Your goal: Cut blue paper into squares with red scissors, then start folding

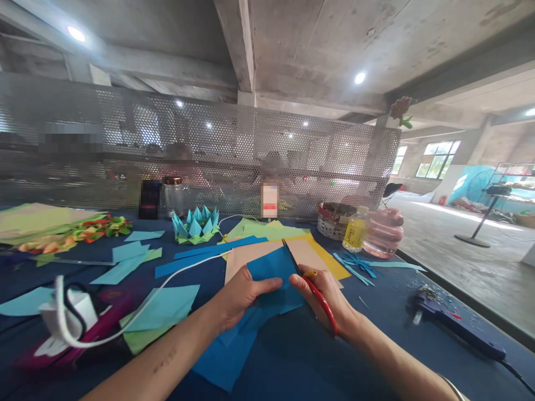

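My left hand (246, 295) grips a sheet of blue paper (270, 267) by its left side, thumb lying on top. In my right hand (328, 295) is a pair of scissors (324, 303) with red handles, and their dark blades lie along the paper's right edge. The fingers of that hand wrap the handles, and its thumb is close to the paper. More blue paper (228, 362) lies on the table below my left hand. Beyond the hands rest pink and yellow sheets (330, 256) and long blue strips (217, 252).
A folded turquoise paper crown (196, 223) stands ahead, left of centre. At right are a yellow-labelled bottle (355, 234), a pink jug (383, 234) and a glue gun (460, 323). A white cable (167, 287) crosses the left side by a power strip (121, 306). A perforated metal screen (225, 145) runs behind.
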Tool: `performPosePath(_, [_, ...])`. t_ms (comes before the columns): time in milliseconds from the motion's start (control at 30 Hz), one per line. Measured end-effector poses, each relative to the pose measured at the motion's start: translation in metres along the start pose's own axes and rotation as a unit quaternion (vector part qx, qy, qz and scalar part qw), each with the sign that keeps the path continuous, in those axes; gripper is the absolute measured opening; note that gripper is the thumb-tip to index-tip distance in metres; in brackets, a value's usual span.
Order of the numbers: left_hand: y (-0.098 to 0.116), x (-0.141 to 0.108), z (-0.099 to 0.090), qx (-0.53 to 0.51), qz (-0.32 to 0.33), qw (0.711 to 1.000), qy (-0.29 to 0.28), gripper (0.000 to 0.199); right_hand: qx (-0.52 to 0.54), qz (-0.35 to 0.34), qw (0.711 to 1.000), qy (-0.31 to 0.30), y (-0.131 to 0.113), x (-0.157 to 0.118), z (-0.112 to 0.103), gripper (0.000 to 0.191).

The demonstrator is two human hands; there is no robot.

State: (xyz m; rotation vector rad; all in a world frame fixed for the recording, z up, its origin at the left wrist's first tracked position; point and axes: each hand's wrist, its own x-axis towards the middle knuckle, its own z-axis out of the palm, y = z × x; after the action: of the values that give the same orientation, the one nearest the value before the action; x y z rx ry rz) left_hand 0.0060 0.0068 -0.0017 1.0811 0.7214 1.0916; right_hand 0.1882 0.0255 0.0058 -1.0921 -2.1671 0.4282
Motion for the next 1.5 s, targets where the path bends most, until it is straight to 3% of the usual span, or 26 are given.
performPosePath(133, [0.000,0.000,0.000,-0.007,0.010,1.000,-0.014,0.041,-0.010,0.004,1.000,0.002,-0.002,0.000,-0.001,0.055])
performPosePath(267, [0.002,-0.001,0.000,0.002,0.001,1.000,-0.010,0.030,-0.010,0.006,1.000,0.014,0.000,0.001,0.000,0.056])
performPosePath(400, [0.005,0.000,-0.004,-0.001,-0.012,1.000,0.008,0.031,-0.013,0.047,0.998,0.037,0.007,0.006,-0.002,0.052])
performPosePath(533, [0.008,0.006,-0.013,-0.014,-0.002,0.998,0.057,0.030,-0.068,0.109,0.989,0.068,0.023,0.014,-0.011,0.045])
performPosePath(667, [0.008,0.012,-0.020,-0.043,0.022,0.992,0.118,0.029,-0.112,0.091,0.987,0.074,0.031,0.015,-0.017,0.023])
performPosePath(833, [0.004,0.014,-0.024,-0.051,0.029,0.990,0.124,0.033,-0.166,0.094,0.982,0.007,0.022,0.009,-0.005,0.022])
performPosePath(1000, [0.002,0.013,-0.025,0.075,-0.029,0.986,0.148,0.032,-0.234,0.125,0.961,-0.071,0.018,0.007,0.005,0.030])
performPosePath(1133, [0.003,0.012,-0.023,0.114,-0.055,0.983,0.133,0.033,-0.254,0.123,0.956,-0.074,0.019,0.009,0.003,0.025])
performPosePath(1267, [0.005,0.011,-0.023,0.121,-0.047,0.980,0.153,0.031,-0.274,0.138,0.949,-0.067,0.022,0.012,0.001,0.026])
performPosePath(1500, [0.009,0.011,-0.022,0.111,-0.047,0.980,0.157,0.030,-0.252,0.128,0.957,-0.063,0.027,0.012,0.001,0.028])
